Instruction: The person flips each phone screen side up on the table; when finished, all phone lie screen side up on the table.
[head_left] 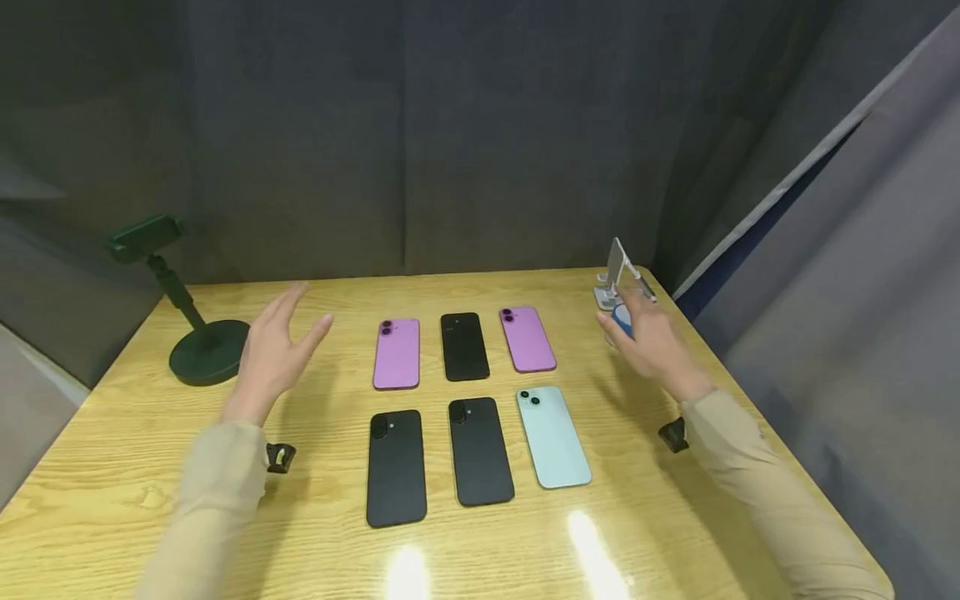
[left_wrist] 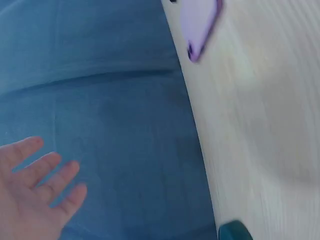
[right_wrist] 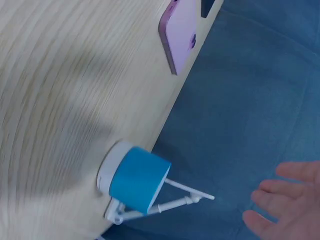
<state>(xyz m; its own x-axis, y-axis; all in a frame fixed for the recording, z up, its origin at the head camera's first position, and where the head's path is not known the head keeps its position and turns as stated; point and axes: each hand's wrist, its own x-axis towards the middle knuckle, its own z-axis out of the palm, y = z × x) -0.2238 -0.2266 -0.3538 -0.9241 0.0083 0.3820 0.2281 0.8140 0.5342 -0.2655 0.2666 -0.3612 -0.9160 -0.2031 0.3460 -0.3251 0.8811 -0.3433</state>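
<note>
Raised over the left side of the table, my left hand [head_left: 272, 354] has its fingers extended and thumb apart, holding nothing. My right hand [head_left: 656, 346] hovers at the right, fingers straight and also holding nothing; in the head view it partly covers a blue and white cylinder [right_wrist: 140, 177]. Between the hands, phones lie back side up in two rows. The back row has a purple phone [head_left: 397, 357], a black phone [head_left: 464, 347] and another purple phone [head_left: 528, 340]. In front lie a black phone [head_left: 397, 471], a second black phone [head_left: 481, 454] and a pale blue phone [head_left: 554, 439].
A dark green stand [head_left: 208, 354] with a round base is at the back left of the wooden table [head_left: 135, 500]. At the back right corner stands a white folding stand [head_left: 615, 262]. Dark grey curtains [head_left: 480, 142] hang behind the table and along its right side.
</note>
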